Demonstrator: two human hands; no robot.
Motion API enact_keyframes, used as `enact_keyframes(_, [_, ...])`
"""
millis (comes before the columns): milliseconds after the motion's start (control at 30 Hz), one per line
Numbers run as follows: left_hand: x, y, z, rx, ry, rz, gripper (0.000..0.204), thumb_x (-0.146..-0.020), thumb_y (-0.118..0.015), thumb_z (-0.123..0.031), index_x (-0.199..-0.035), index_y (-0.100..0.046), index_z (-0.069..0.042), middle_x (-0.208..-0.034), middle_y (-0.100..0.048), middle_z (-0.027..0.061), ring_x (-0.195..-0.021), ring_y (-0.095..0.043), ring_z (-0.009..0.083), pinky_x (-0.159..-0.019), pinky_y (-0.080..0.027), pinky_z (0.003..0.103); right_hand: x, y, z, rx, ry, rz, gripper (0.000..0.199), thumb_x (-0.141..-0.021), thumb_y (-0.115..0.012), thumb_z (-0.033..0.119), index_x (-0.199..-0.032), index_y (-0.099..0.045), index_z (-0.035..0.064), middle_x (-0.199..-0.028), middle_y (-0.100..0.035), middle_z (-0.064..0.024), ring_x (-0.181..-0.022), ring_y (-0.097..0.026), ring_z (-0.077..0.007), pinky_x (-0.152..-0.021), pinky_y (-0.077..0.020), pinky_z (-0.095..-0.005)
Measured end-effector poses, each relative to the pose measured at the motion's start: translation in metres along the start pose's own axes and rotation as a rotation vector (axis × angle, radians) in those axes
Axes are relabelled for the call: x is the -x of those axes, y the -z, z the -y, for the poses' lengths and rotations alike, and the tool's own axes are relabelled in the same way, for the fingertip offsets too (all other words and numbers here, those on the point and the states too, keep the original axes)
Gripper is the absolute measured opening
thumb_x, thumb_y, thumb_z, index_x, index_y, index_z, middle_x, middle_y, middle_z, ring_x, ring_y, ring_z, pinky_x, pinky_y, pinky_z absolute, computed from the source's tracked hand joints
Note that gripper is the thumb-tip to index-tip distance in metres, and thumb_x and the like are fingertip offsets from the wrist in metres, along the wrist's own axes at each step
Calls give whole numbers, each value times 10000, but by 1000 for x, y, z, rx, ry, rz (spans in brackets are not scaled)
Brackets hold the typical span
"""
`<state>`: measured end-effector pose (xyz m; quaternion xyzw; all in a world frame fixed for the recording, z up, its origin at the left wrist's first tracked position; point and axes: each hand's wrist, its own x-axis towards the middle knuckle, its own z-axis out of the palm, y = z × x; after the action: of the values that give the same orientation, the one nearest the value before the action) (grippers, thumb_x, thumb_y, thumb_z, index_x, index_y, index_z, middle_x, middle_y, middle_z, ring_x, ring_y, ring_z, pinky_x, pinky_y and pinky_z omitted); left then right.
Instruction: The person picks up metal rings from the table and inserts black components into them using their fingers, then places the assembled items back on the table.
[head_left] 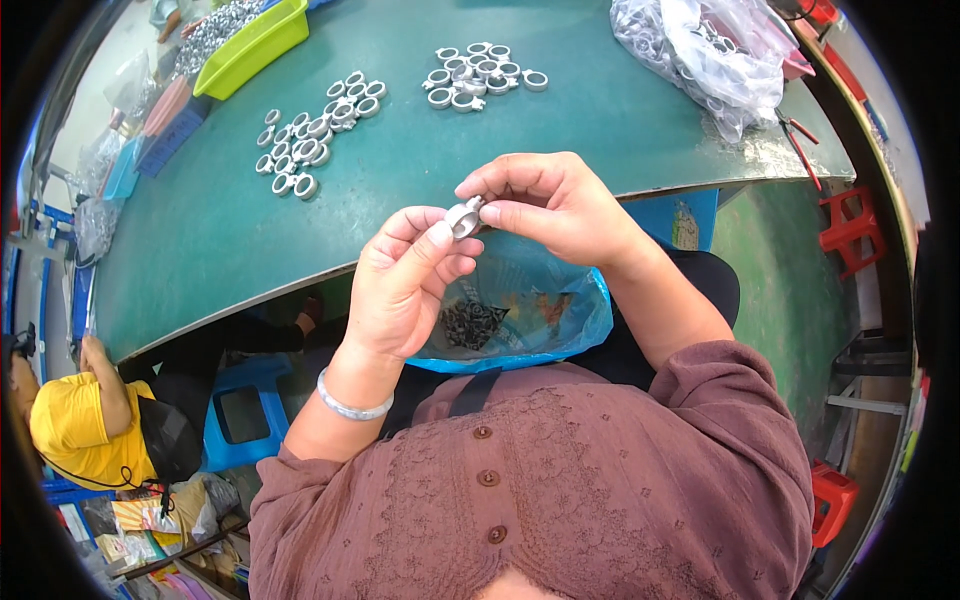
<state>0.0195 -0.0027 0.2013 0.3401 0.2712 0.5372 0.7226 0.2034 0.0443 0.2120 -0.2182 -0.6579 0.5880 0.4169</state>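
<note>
My left hand pinches a small silver metal ring clamp between thumb and fingers, just above my lap. My right hand meets it from the right, fingertips closed on a small part at the clamp's top edge. Below both hands a blue plastic bag lies open on my lap, with several small dark screws inside. On the green table beyond my hands lie two loose groups of the same silver ring clamps.
A lime-green bin holding metal parts sits at the table's far left. A clear plastic bag of parts lies at the far right, red-handled pliers beside it. A person in a yellow shirt sits lower left. Red stools stand right.
</note>
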Motion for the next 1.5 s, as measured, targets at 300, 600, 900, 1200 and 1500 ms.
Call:
enact_keyframes(300, [2, -4, 4, -207, -189, -47, 220, -779, -608, 6, -980, -519, 18, -922, -592, 116, -832, -593, 166, -725, -499, 259, -1, -2, 0, 39, 63, -16, 168, -808, -576, 49, -953, -595, -35, -850, -623, -63, -803, -580, -108, -742, -472, -242])
enact_keyframes(600, [2, -7, 6, -376, -378, -17, 489, -738, -600, 93, -1173, -394, 5, -996, -523, 111, -885, -549, 145, -769, -477, 248, -1, -1, -2, -20, 49, 17, 194, -800, -544, -3, -988, -580, -37, -887, -620, -73, -829, -578, -115, -766, -470, -255])
enact_keyframes(900, [4, -4, 9, -580, -530, 20, 604, -724, -600, 108, -1252, -336, -17, -1001, -505, 98, -871, -540, 139, -755, -465, 236, 0, -2, -2, -97, 10, 32, 254, -786, -514, -49, -1035, -560, -28, -938, -611, -69, -870, -566, -113, -805, -452, -260])
enact_keyframes(1200, [11, 6, 10, -841, -529, 63, 490, -716, -606, 96, -1168, -442, 4, -925, -522, 67, -810, -523, 125, -707, -441, 230, -5, 12, 4, 313, 131, -47, 272, -763, -533, -32, -1029, -569, 11, -867, -597, -58, -774, -548, -98, -716, -460, -253])
enact_keyframes(1500, [17, 6, 8, -1451, -411, 196, 363, -685, -678, -44, -1026, -561, 3, -924, -547, 113, -791, -546, 192, -677, -455, 266, -54, 91, -8, 1463, 14, -376, 273, -758, -595, 197, -967, -582, 22, -939, -563, -129, -915, -539, -300, -795, -431, -367])
